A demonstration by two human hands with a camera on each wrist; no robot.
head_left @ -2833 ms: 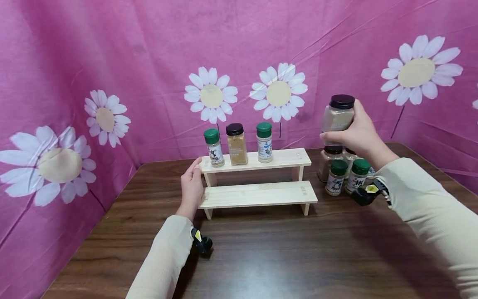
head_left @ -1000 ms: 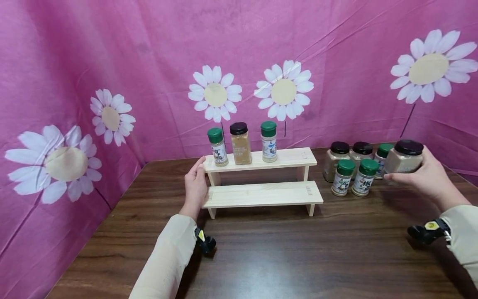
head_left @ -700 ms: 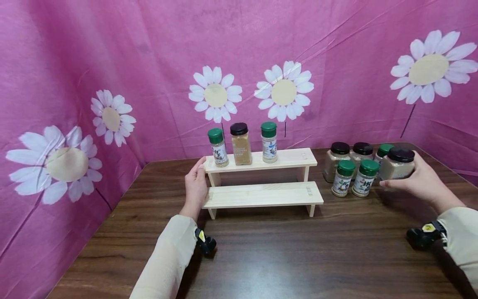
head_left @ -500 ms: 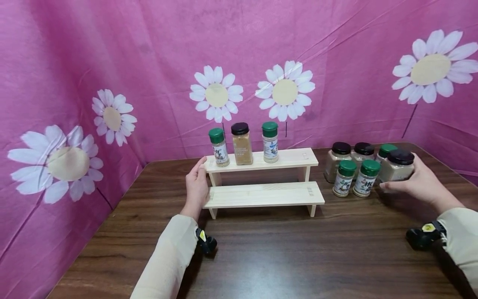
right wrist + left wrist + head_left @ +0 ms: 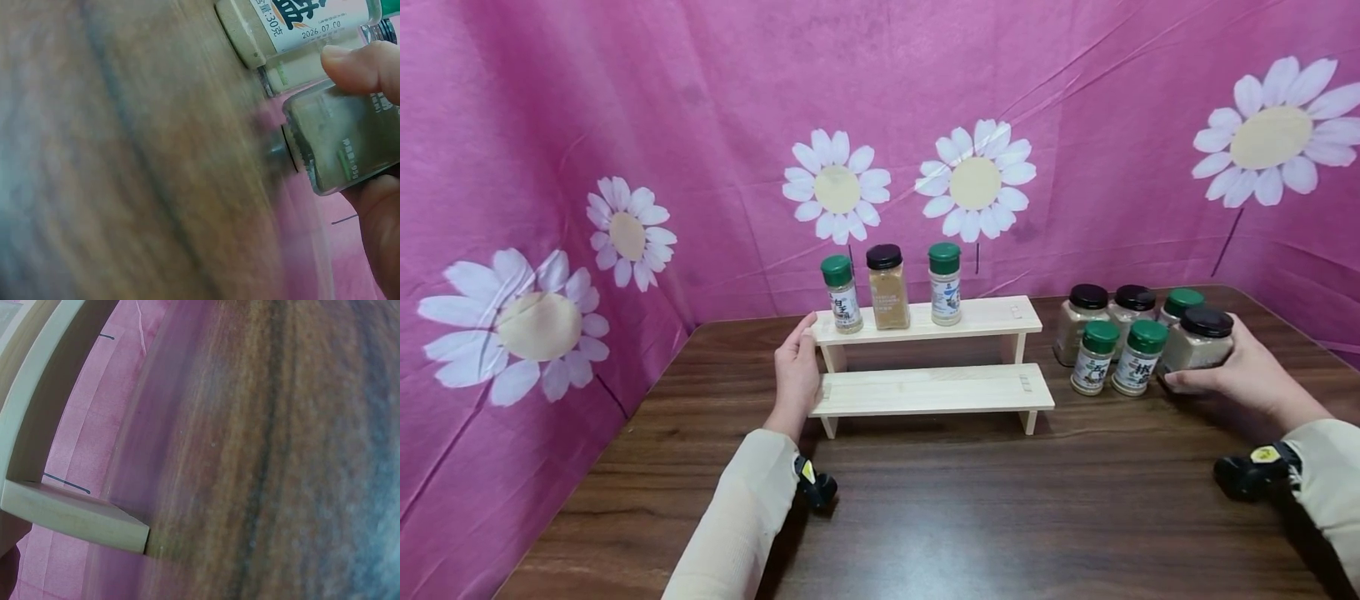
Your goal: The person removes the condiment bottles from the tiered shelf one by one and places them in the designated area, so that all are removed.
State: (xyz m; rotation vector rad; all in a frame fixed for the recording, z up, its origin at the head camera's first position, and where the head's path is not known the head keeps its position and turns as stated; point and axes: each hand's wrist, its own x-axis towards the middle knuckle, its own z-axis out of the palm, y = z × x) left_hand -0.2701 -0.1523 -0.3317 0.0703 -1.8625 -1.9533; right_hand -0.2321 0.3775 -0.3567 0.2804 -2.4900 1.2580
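Observation:
My right hand (image 5: pixel 1255 375) grips a squarish clear spice jar (image 5: pixel 1201 348) with a black lid, thumb on the near side, at the right end of a group of jars. In the right wrist view the thumb and a finger clasp this jar from opposite sides; whether its base meets the table I cannot tell. My left hand (image 5: pixel 796 375) holds the left end of a two-tier wooden rack (image 5: pixel 932 392) by its upper shelf. On that shelf stand a green-capped shaker (image 5: pixel 844 304), a black-lidded jar of tan powder (image 5: pixel 890 296) and another green-capped shaker (image 5: pixel 945 287).
Beside the held jar stand two black-lidded jars, one at the left (image 5: pixel 1081 329), and several green-capped shakers, including a front one (image 5: pixel 1138 367). They crowd close together on the brown wooden table (image 5: pixel 940 508). A pink flowered cloth (image 5: pixel 715 100) hangs behind.
The right hand has brought the black-lidded jar down from above the group to its right side, then slightly left against its neighbours. The left hand stays on the rack.

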